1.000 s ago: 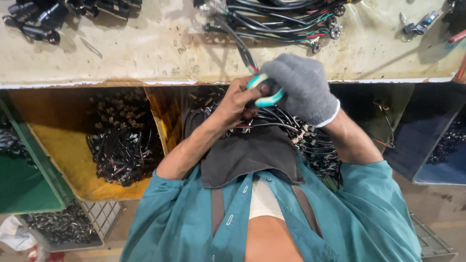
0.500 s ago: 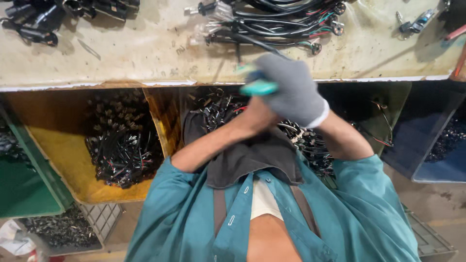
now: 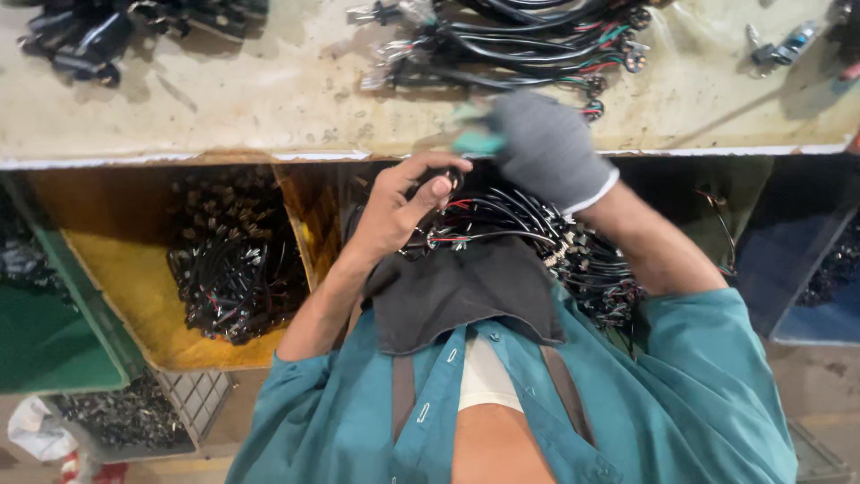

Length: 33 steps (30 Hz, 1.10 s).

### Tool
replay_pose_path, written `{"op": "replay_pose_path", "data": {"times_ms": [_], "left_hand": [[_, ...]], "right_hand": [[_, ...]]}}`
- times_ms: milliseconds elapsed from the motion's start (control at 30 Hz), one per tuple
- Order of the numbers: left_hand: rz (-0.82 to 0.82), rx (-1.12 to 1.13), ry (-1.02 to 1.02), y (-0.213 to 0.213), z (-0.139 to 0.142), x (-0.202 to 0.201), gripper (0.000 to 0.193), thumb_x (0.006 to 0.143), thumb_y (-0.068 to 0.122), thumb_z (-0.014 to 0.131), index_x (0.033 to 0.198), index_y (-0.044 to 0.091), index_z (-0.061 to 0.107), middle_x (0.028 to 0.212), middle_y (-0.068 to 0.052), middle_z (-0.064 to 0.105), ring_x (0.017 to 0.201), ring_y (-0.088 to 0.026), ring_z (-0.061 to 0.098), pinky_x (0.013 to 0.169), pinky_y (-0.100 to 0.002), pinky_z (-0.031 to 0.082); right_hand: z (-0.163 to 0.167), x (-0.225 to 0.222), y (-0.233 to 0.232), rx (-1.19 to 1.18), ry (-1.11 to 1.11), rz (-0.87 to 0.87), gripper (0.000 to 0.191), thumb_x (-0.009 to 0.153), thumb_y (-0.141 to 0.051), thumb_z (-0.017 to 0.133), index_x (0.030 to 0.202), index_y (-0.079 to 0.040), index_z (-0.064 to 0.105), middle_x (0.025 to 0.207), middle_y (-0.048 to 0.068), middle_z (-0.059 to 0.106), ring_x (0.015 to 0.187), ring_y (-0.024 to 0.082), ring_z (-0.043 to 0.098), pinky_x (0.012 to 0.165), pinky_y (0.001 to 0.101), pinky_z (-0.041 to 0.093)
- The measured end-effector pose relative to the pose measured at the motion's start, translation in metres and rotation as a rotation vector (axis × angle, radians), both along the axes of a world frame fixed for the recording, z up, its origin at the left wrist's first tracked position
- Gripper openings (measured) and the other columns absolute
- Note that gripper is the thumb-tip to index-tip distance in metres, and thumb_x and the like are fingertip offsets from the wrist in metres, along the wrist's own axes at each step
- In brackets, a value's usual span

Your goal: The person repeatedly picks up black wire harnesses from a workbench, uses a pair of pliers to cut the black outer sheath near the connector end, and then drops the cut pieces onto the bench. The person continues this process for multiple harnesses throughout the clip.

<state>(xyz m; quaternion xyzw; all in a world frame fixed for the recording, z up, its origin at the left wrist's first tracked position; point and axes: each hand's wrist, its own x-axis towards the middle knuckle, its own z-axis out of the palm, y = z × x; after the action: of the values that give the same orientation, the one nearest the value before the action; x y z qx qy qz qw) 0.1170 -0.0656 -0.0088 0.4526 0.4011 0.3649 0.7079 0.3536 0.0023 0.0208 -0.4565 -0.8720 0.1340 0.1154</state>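
A teal-handled hand tool (image 3: 477, 141), blurred and mostly hidden, sits in the right hand (image 3: 546, 148), which wears a grey knitted glove with a white cuff. The gloved fingers are curled closed around the handle, level with the front edge of the bench. Just below and to the left, the bare left hand (image 3: 399, 211) pinches the end of a thin black cable between thumb and bent fingers. That cable belongs to a bundle of glossy black wires with red strands and small metal connectors (image 3: 528, 237) lying against the person's chest, above a dark grey cloth flap (image 3: 457, 291) and a teal button shirt (image 3: 681, 394).

The worn, stained, cream-coloured benchtop (image 3: 269, 99) runs across the top, its chipped edge just beyond both hands. On it lies a loose coil of black, red and green wires (image 3: 528, 40), near the gloved knuckles. Under the bench, a yellow bin of black cable pieces (image 3: 228, 260) stands left of the left forearm, and a blue bin (image 3: 824, 296) stands well to the right.
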Motion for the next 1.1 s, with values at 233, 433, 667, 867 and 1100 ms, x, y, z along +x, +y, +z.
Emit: {"op": "replay_pose_path", "data": {"times_ms": [233, 433, 667, 867, 1100], "left_hand": [[0.098, 0.104, -0.033, 0.002, -0.005, 0.018, 0.034, 0.110, 0.032, 0.061, 0.128, 0.002, 0.065, 0.101, 0.002, 0.066, 0.092, -0.008, 0.058, 0.083, -0.025, 0.048], [0.152, 0.327, 0.274, -0.005, -0.011, 0.021, 0.032, 0.107, 0.029, 0.064, 0.124, 0.002, 0.066, 0.102, -0.006, 0.070, 0.093, -0.011, 0.066, 0.085, -0.027, 0.054], [0.071, 0.356, 0.099, -0.008, -0.006, 0.017, 0.031, 0.106, 0.029, 0.065, 0.122, 0.002, 0.068, 0.108, -0.012, 0.074, 0.098, -0.020, 0.072, 0.092, -0.031, 0.055], [0.163, 0.347, 0.133, -0.013, -0.012, 0.016, 0.038, 0.104, 0.035, 0.066, 0.119, 0.001, 0.070, 0.105, -0.010, 0.075, 0.098, -0.019, 0.072, 0.091, -0.031, 0.056], [-0.007, 0.015, -0.099, -0.015, 0.045, 0.019, 0.054, 0.099, 0.030, 0.070, 0.143, 0.002, 0.061, 0.091, -0.011, 0.066, 0.072, -0.015, 0.058, 0.063, -0.028, 0.046]], "right_hand": [[0.034, -0.009, -0.023, -0.117, 0.468, 0.017, 0.023, 0.093, -0.016, 0.081, 0.094, -0.005, 0.060, 0.077, 0.012, 0.062, 0.066, 0.027, 0.062, 0.058, 0.0367, 0.046], [0.007, -0.015, -0.047, -0.777, 0.980, -0.474, 0.011, 0.096, -0.009, 0.071, 0.105, -0.003, 0.069, 0.081, 0.002, 0.064, 0.067, 0.013, 0.059, 0.059, 0.0292, 0.045], [-0.002, -0.034, -0.066, -0.796, 1.907, -0.448, 0.003, 0.098, -0.007, 0.066, 0.100, -0.006, 0.064, 0.080, 0.004, 0.058, 0.069, 0.014, 0.061, 0.064, 0.0304, 0.050], [-0.016, -0.041, -0.054, -0.930, 1.996, -0.435, 0.006, 0.095, -0.007, 0.064, 0.101, -0.006, 0.063, 0.077, 0.002, 0.054, 0.065, 0.012, 0.055, 0.059, 0.0275, 0.045], [-0.003, -0.044, -0.008, -0.455, 1.291, -0.540, 0.014, 0.093, -0.007, 0.061, 0.106, -0.009, 0.061, 0.079, 0.000, 0.049, 0.066, 0.009, 0.048, 0.056, 0.0240, 0.037]]}}
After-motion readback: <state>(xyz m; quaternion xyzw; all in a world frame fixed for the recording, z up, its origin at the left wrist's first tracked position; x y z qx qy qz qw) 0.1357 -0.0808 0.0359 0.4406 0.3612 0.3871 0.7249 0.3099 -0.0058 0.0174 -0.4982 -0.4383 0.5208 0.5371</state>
